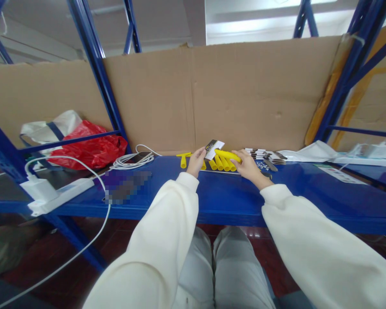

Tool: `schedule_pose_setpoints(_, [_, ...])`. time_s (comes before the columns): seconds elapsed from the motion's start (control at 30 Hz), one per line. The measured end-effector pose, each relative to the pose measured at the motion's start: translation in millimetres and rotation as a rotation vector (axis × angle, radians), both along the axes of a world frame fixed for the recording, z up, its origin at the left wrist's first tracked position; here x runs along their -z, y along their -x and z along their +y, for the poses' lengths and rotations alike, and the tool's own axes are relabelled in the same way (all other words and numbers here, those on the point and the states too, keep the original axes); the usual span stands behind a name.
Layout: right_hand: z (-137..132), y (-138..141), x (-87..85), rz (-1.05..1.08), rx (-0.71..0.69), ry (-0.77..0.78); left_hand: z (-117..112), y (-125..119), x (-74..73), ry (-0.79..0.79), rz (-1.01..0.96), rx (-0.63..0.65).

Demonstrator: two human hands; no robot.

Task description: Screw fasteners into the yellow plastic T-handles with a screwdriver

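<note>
My left hand (196, 161) pinches a small black-and-white card (214, 149) above the blue shelf (225, 197). Beside it, my right hand (248, 166) grips a yellow tube-shaped piece (227, 155), whose end meets the card. Below them several more yellow pieces (221, 164) lie in a row on the shelf. A yellow T-shaped piece (183, 158) lies just left of my left hand. Both of my arms wear white sleeves.
A stack of black-and-white cards (263, 154) lies right of my right hand. White plastic bags (312, 152) lie further right. Coiled white cables and a phone (133, 159), a white power strip (56, 193) and a red bag (90, 150) are at left. A cardboard wall (238, 90) backs the shelf.
</note>
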State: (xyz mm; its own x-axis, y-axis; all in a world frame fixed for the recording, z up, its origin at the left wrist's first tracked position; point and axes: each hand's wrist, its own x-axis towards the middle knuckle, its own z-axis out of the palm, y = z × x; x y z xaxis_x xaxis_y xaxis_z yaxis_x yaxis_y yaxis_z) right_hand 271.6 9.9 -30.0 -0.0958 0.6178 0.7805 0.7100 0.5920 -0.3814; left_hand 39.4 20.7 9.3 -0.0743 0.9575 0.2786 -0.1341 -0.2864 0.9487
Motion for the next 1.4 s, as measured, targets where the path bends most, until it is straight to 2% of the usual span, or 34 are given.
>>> schedule_pose_setpoints(0.17, [-3, 0, -1.3, 0.011, 0.011, 0.007, -1, 4, -3.2, 0.115, -0.242, -0.064])
schedule_pose_setpoints(0.23, [-4, 1, -1.7, 0.027, 0.016, 0.006, -2, 5, -4.2, 0.144, -0.332, -0.030])
schedule_pose_setpoints(0.3, [-3, 1, -2.0, 0.047, 0.013, -0.002, -5, 4, -4.2, 0.152, -0.372, 0.060])
schedule_pose_setpoints(0.4, [-3, 3, -2.3, 0.073, 0.007, -0.018, -10, -2, -2.0, 0.138, -0.348, 0.238])
schedule_pose_setpoints(0.5, [-3, 5, -2.1, 0.091, 0.005, -0.022, -16, -11, 1.5, 0.130, -0.292, 0.330])
schedule_pose_setpoints(0.7, [-6, 11, -2.2, 0.102, -0.086, 0.043, -21, -21, 3.4, 0.207, -0.283, 0.351])
schedule_pose_setpoints(0.83, [-10, 16, -2.8, 0.141, -0.193, 0.138, -19, -17, 0.2, 0.236, -0.290, 0.284])
schedule_pose_setpoints(1.0, [-6, 24, 4.0, 0.401, -0.322, 0.349, -18, -13, -2.6, 0.273, -0.304, 0.226])
schedule_pose_setpoints(1.2, [6, 19, 6.8, 0.624, -0.264, 0.403, -23, -16, 0.3, 0.335, -0.245, 0.337])
schedule_pose_setpoints(1.3, [2, 17, 1.9, 0.618, -0.323, 0.489, -24, -16, 0.5, 0.373, -0.232, 0.386])
schedule_pose_setpoints(1.4, [-7, 17, -4.6, 0.632, -0.378, 0.505, -21, -12, -0.9, 0.367, -0.288, 0.416])
